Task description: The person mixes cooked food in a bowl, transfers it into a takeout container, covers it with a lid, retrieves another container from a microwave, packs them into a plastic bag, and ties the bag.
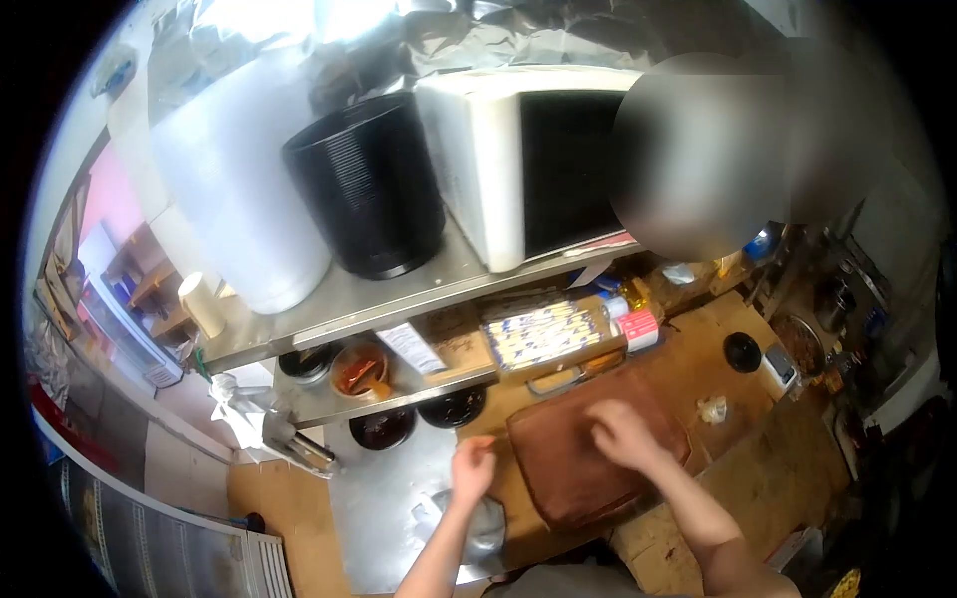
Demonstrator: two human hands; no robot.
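A reddish-brown rectangular board (pixel 598 488) lies on the worktop in front of me. Over its upper right part is my right hand (pixel 623 434), fingers bent and drawn together; whatever they may hold is hidden. Just off the board's left edge, my left hand (pixel 474 468) is raised with its fingers curled in a pinch. Nothing I can name shows between them. Below that hand a crumpled clear plastic bag (pixel 486 528) rests on the metal sheet (pixel 374 508).
Dark bowls (pixel 383 428) and a tub of red paste (pixel 361 371) stand at left. Behind the board is a box of wrapped sticks (pixel 543 337). A black bucket (pixel 369 189) and microwave (pixel 498 169) occupy the upper shelf. A phone-like device (pixel 780 367) lies right.
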